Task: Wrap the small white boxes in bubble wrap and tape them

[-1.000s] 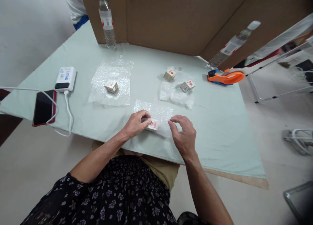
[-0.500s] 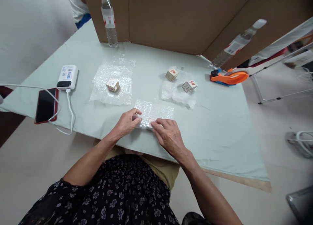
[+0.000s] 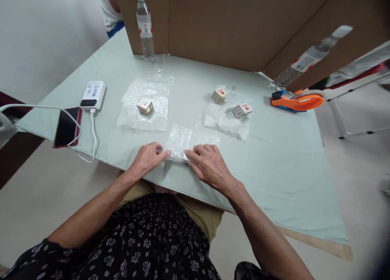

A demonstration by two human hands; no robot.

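Observation:
A folded sheet of bubble wrap (image 3: 179, 144) lies near the table's front edge, between my two hands. My right hand (image 3: 209, 164) grips its near right part, with the thumb and fingertips at the near edge. Beside the left corner is my left hand (image 3: 148, 160). Its thumb reaches to the wrap's edge, apart from the bent fingers, and nothing shows between them. Whether something lies inside the fold I cannot tell. A small box (image 3: 145, 106) rests on a flat bubble wrap sheet (image 3: 158, 119). Two similar boxes, one left (image 3: 219, 95) and one right (image 3: 242, 110), sit at another sheet (image 3: 227, 123).
An orange tape dispenser (image 3: 300, 101) stands at the right, near a water bottle (image 3: 310, 58). Another bottle (image 3: 145, 28) stands before the cardboard panel (image 3: 213, 28). On the left lie a white power bank (image 3: 94, 94), a phone (image 3: 67, 127) and a cable (image 3: 95, 137). A person's sleeve (image 3: 108, 11) shows behind.
My left hand has let its pinch on the wrap's left edge loosen and has drawn slightly left. My right hand stays on the wrap. The whole view has shifted a little.

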